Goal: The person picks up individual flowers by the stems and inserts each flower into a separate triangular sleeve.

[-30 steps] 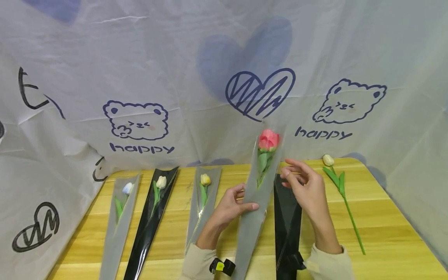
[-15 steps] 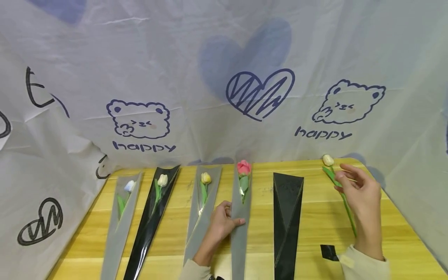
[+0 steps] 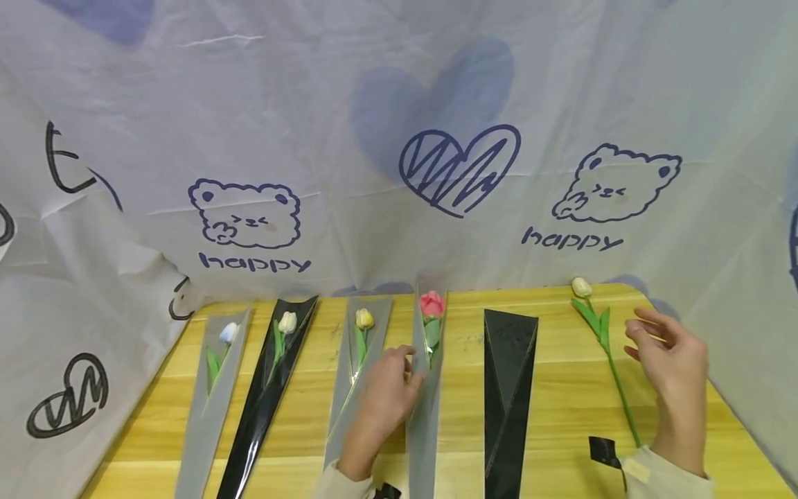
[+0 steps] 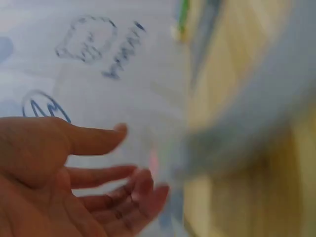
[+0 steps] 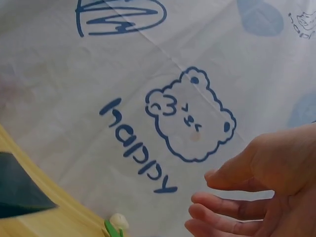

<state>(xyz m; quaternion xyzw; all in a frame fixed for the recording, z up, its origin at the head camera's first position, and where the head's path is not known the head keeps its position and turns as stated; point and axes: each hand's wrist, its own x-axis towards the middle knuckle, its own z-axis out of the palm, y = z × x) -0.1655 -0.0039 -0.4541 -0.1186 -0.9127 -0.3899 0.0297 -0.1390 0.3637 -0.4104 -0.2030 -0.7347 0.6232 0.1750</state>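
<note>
My left hand (image 3: 388, 391) is beside the grey flower sleeve (image 3: 424, 423), which lies on the table with a pink tulip (image 3: 431, 305) inside. In the left wrist view the thumb and fingers (image 4: 106, 140) are loosely bent, with nothing between them, and the sleeve is a blur beyond. To the right of a loose white tulip (image 3: 582, 288) with a green stem, my right hand (image 3: 670, 367) hovers with relaxed fingers, holding nothing. A black sleeve (image 3: 510, 395) without a flower lies between the two hands.
On the left lie a grey sleeve with a blue-white tulip (image 3: 228, 333), a black sleeve with a white tulip (image 3: 287, 322) and a grey sleeve with a yellow tulip (image 3: 364, 319). A printed cloth (image 3: 349, 152) hangs behind the wooden table (image 3: 461, 430).
The sleeve with the pink tulip was lowered and moved left onto the table. My left hand has let go of it. My right hand has moved right, past the loose white tulip.
</note>
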